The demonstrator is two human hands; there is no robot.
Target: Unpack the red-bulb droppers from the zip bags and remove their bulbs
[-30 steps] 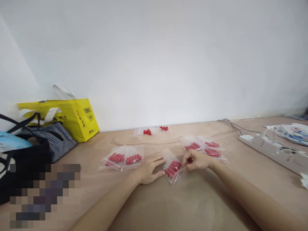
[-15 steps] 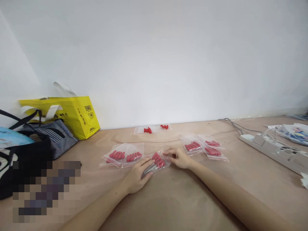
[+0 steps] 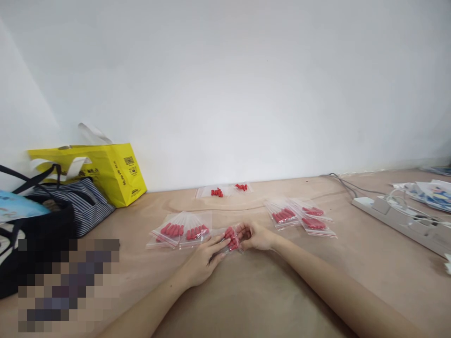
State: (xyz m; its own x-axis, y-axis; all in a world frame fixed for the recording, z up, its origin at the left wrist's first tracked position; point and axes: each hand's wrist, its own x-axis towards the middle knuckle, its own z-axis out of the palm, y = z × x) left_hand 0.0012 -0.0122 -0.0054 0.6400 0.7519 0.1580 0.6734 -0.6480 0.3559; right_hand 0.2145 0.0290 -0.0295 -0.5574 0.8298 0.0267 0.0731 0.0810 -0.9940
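Note:
Between my hands is a clear zip bag (image 3: pixel 231 238) with several small red pieces inside. My left hand (image 3: pixel 203 259) grips the bag's left end between thumb and fingers. At its right end, my right hand (image 3: pixel 254 236) pinches the plastic with bent fingers, close against the red pieces. Just left of the bag, overlapping zip bags (image 3: pixel 183 230) with red pieces lie fanned out on the wooden table (image 3: pixel 218 300). More such bags (image 3: pixel 299 218) lie to the right of my right hand.
Small bags of red bits (image 3: pixel 216 192) lie near the wall. At the left stand a yellow bag (image 3: pixel 121 173), a striped bag (image 3: pixel 95 206) and a black bag (image 3: pixel 42 249). A white power strip (image 3: pixel 398 225) with cables and some plastic packets (image 3: pixel 433 195) occupy the right.
My right hand has moved slightly left and down over the bag, closing in on the red pieces. The bag looks more bunched up. My left hand stays nearly in place.

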